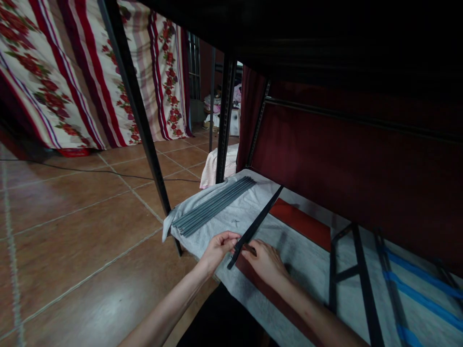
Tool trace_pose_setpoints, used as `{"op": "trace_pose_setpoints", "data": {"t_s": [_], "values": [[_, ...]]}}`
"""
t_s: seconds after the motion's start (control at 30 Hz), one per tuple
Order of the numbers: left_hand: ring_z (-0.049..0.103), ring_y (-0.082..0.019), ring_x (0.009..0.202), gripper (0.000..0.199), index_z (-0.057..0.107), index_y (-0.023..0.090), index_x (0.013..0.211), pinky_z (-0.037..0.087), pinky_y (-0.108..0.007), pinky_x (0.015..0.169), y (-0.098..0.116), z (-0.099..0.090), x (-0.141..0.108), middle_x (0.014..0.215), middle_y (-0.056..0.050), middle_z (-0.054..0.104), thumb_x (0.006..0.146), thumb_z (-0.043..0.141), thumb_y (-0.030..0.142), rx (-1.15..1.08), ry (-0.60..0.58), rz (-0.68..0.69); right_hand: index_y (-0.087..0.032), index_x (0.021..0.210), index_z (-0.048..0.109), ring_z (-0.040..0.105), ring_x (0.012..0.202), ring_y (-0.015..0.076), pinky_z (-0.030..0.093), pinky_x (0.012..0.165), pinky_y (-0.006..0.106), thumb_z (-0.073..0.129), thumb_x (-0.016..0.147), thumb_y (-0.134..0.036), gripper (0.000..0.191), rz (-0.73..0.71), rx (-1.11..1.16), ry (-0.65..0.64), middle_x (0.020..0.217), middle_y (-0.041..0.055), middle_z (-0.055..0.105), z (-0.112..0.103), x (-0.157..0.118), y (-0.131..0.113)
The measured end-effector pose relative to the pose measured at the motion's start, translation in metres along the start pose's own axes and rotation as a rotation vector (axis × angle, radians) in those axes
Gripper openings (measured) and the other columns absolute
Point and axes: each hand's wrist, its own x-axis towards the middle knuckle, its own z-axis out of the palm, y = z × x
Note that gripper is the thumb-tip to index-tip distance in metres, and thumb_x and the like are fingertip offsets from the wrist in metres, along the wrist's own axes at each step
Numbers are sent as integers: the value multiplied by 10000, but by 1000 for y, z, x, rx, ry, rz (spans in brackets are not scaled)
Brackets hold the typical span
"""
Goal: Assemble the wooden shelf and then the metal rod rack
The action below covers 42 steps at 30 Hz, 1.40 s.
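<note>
A narrow black metal bar (258, 224) lies slantwise across the grey cloth, its near end close to me. My left hand (219, 248) is closed in a pinch at the bar's left edge near that end; whatever is between the fingertips is too small to name. On the other side of the bar, my right hand (266, 260) is closed on a small brown piece (249, 248) held against it. Its kind cannot be made out. Small metal screws (234, 223) rest on the cloth just beyond my left hand.
Grey-green rods (213, 206) lie bundled at the left of the cloth (296, 250). Reddish-brown panels (302, 221) and a black frame (361, 284) are to the right, with blue strips (423, 291) beyond. Black rack posts (139, 111) rise at the left; a dark shelf hangs overhead.
</note>
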Motion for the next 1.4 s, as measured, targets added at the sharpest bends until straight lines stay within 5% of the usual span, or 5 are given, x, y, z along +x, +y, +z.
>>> {"op": "trace_pose_setpoints", "data": {"t_s": [0.57, 0.77, 0.93, 1.13, 1.4], "values": [[444, -82, 533, 293, 616, 171, 718, 357, -220, 542, -6, 0, 4, 599, 36, 537, 752, 756, 426, 26, 43, 76, -228, 917, 609, 662, 906, 187, 404, 758, 284, 473, 948, -319, 167, -10, 43, 0, 947, 28, 708, -5, -4, 4], [583, -130, 761, 258, 691, 188, 922, 446, -242, 698, -2, 1, 2, 878, -30, 668, 765, 752, 384, -48, -36, 106, -234, 914, 607, 659, 922, 184, 399, 770, 282, 475, 945, -335, 170, 5, 30, -7, 950, 28, 714, -3, -2, 5], [400, -68, 490, 360, 616, 163, 679, 319, -213, 500, -6, 5, 6, 553, 44, 500, 743, 749, 491, 40, 53, 43, -230, 903, 609, 662, 906, 182, 398, 742, 281, 467, 950, -338, 185, 19, 49, 1, 938, 20, 713, -4, -3, 4], [577, -131, 745, 319, 693, 175, 903, 430, -239, 696, -4, 5, 2, 834, -26, 655, 731, 774, 431, -35, 13, 42, -229, 914, 615, 665, 911, 182, 406, 758, 278, 467, 952, -331, 184, 12, 70, -2, 942, 21, 718, -7, -4, 1], [475, -109, 626, 318, 650, 169, 725, 363, -235, 612, 0, 6, 1, 657, 13, 572, 704, 770, 463, 91, 49, 74, -232, 903, 618, 661, 888, 168, 407, 742, 267, 482, 943, -325, 169, 21, 74, 0, 929, 13, 718, -7, -4, 1]]}}
